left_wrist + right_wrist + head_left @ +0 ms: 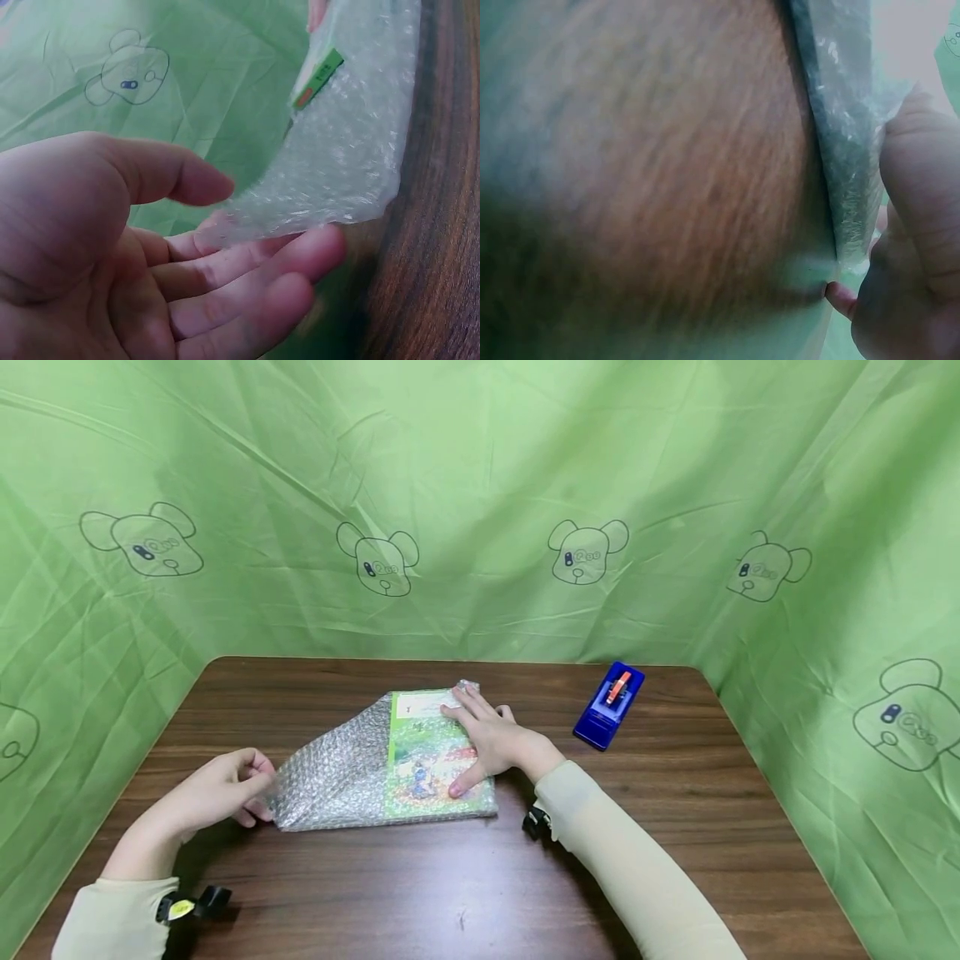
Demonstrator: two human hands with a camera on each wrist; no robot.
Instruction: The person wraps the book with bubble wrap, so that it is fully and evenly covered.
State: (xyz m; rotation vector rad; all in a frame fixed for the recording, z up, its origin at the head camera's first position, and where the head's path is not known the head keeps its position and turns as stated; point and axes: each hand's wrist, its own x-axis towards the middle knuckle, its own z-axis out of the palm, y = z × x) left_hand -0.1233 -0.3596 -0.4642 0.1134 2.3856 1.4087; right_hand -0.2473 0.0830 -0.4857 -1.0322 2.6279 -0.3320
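A book with a green, colourful cover point(420, 752) lies inside clear bubble wrap point(337, 772), whose loose part stretches left across the table. My right hand point(483, 735) rests on the wrapped book with its fingers spread. In the right wrist view, the thumb point(922, 187) lies against the wrap's edge. At the wrap's left end is my left hand point(225, 789). The left wrist view shows the wrap's edge lying over the loosely bent fingers point(247, 285), with the thumb a little apart above them.
A blue tape dispenser point(600, 718) with an orange-red roll stands at the right rear of the brown wooden table point(465, 893). Green fabric walls point(480, 485) printed with bear heads enclose the back and sides.
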